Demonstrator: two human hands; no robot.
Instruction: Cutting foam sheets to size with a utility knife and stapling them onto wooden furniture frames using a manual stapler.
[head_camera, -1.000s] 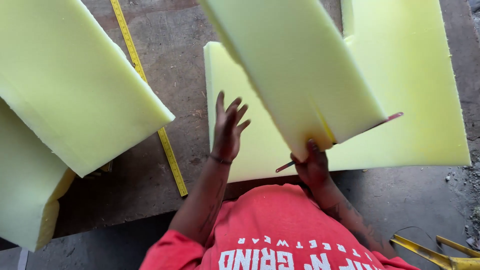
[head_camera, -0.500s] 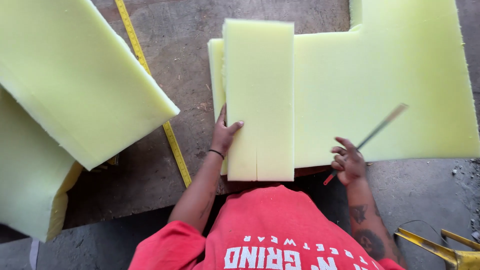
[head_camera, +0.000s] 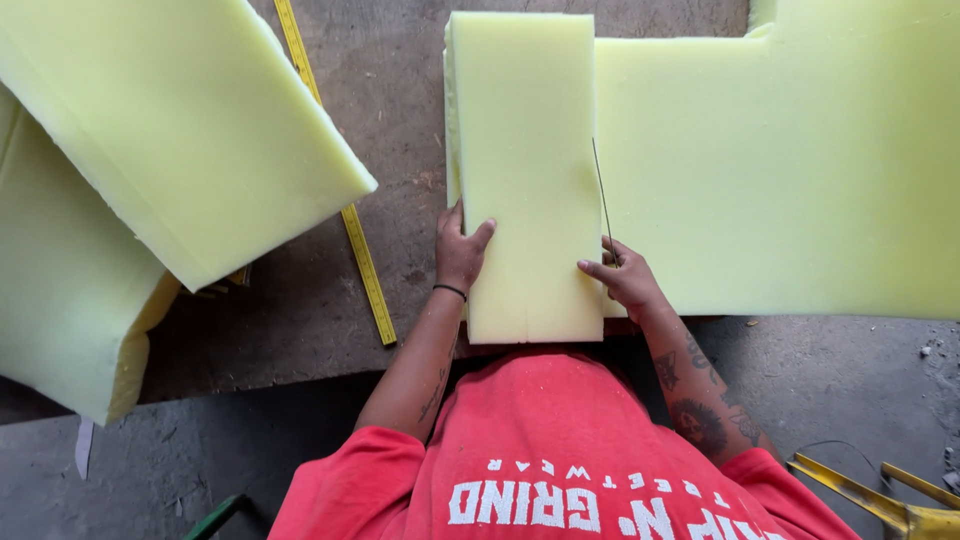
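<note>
a: where's the foam block (head_camera: 525, 170) right now?

b: it lies flat on top of the big foam sheet (head_camera: 780, 180), its near end toward you at the bench (head_camera: 330, 300) edge. your left hand (head_camera: 460, 250) is spread against its left side, thumb on the top face, steadying it.

a: and your right hand (head_camera: 625, 280)?

b: closed around a thin blade (head_camera: 602, 195), which runs along the block's right edge, with the index finger pressed to the foam.

a: how far along does the cutting look?

b: i'd judge one piece is already cut free, since the block sits apart from the sheet and the sheet has a stepped outline. a small notch shows in the block's near end. the sheet has plenty left uncut. two more foam slabs (head_camera: 170, 130) lean at your left, over the yellow tape measure (head_camera: 350, 220).
</note>
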